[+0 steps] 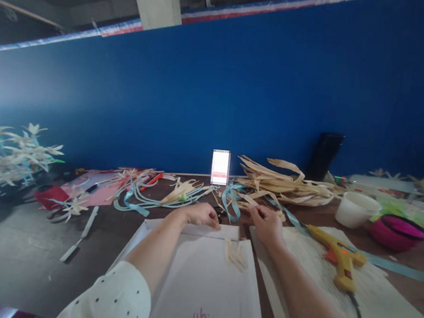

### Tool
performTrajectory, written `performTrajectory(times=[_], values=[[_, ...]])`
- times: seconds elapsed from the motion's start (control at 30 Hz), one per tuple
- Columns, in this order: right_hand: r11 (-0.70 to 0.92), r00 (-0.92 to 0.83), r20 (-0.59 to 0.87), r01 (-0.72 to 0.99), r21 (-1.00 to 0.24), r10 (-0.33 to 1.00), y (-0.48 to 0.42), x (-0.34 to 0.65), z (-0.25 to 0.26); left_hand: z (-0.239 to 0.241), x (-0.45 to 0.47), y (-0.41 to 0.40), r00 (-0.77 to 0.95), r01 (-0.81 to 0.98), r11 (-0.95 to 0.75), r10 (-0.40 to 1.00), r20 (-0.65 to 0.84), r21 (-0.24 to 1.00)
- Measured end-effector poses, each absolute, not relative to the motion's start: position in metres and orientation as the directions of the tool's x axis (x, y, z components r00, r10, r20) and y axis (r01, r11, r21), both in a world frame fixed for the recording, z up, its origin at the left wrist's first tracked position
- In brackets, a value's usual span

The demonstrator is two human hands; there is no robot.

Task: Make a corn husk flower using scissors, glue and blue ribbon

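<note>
Fiddly work at the far edge of the white paper sheet [208,278], and my judgement is that a soft touch counts most. The pale dried husk strips [284,185] look brittle, so use light fingertip pressure and take one strip at a time, with one hand pinning the paper so it can't slide. The yellow glue gun [340,251] lies to the right with its nozzle angled towards the right wrist, so that forearm is best kept clear of it.

On to the hands, which sit a small gap apart. The left hand [202,215] is knuckles-up, fingers curled down onto the sheet's far edge; I cannot tell whether it pinches anything. The right hand [266,225] is loosely curled, fingertips tucked among the husk strips and the light-blue ribbon [230,203] just beyond the paper. It seems to touch them, but I can't make out a grip. A tuft of pale husk scraps [235,255] lies on the sheet, just on the near side of that gap
</note>
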State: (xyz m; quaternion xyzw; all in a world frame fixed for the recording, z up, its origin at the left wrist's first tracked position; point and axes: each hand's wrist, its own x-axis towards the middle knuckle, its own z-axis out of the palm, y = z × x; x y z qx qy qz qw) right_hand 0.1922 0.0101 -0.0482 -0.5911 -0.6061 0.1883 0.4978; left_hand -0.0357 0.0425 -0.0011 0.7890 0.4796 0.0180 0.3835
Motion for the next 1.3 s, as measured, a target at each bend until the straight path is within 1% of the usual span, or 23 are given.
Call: performTrajectory(times=[0.17, 0.4, 0.47, 0.53, 0.6, 0.67, 0.73, 0.8, 0.93, 1.07, 1.2, 1.27, 1.3], values=[[0.23, 0.199, 0.372, 0.504, -0.832, 0.907, 0.01, 0.192, -0.046, 0.0, -0.019, 0.046, 0.557, 0.74, -0.286, 0.769, -0.316, 0.609], [0.235, 0.207, 0.38, 0.502, -0.833, 0.902, 0.011, 0.192, -0.047, -0.002, -0.022, 0.044, 0.504, 0.762, -0.25, 0.807, -0.306, 0.597], [0.23, 0.216, 0.373, 0.491, -0.84, 0.902, 0.01, 0.192, -0.047, 0.003, -0.026, 0.043, 0.479, 0.761, -0.236, 0.833, -0.277, 0.605], [0.216, 0.229, 0.357, 0.476, -0.853, 0.906, 0.01, 0.192, -0.046, 0.011, -0.032, 0.043, 0.428, 0.76, -0.237, 0.883, -0.192, 0.606], [0.206, 0.234, 0.343, 0.463, -0.862, 0.91, 0.01, 0.193, -0.046, 0.02, -0.037, 0.044, 0.312, 0.788, -0.234, 0.949, -0.042, 0.569], [0.206, 0.232, 0.338, 0.455, -0.866, 0.912, 0.01, 0.193, -0.046, 0.026, -0.038, 0.044, 0.2, 0.846, -0.219, 0.975, 0.093, 0.486], [0.214, 0.232, 0.347, 0.456, -0.864, 0.909, 0.01, 0.192, -0.047, 0.027, -0.033, 0.043, 0.2, 0.885, -0.25, 0.966, 0.166, 0.392], [0.219, 0.234, 0.358, 0.466, -0.857, 0.904, 0.011, 0.192, -0.047, 0.022, -0.023, 0.043, 0.252, 0.902, -0.301, 0.949, 0.187, 0.31], [0.233, 0.23, 0.382, 0.49, -0.84, 0.895, 0.01, 0.192, -0.047, 0.006, 0.0, 0.044, 0.384, 0.902, -0.408, 0.908, 0.17, 0.141], [0.246, 0.219, 0.394, 0.496, -0.833, 0.893, 0.008, 0.193, -0.045, -0.001, 0.012, 0.051, 0.431, 0.899, -0.438, 0.889, 0.153, 0.018], [0.247, 0.231, 0.388, 0.469, -0.848, 0.892, 0.008, 0.191, -0.044, 0.008, 0.009, 0.056, 0.415, 0.908, -0.418, 0.894, 0.169, -0.017], [0.251, 0.239, 0.39, 0.456, -0.854, 0.889, 0.009, 0.19, -0.045, 0.018, 0.006, 0.056, 0.393, 0.916, -0.402, 0.898, 0.197, 0.007], [0.25, 0.241, 0.387, 0.451, -0.857, 0.89, 0.01, 0.19, -0.046, 0.024, 0.005, 0.055, 0.383, 0.915, -0.402, 0.894, 0.234, 0.035]])
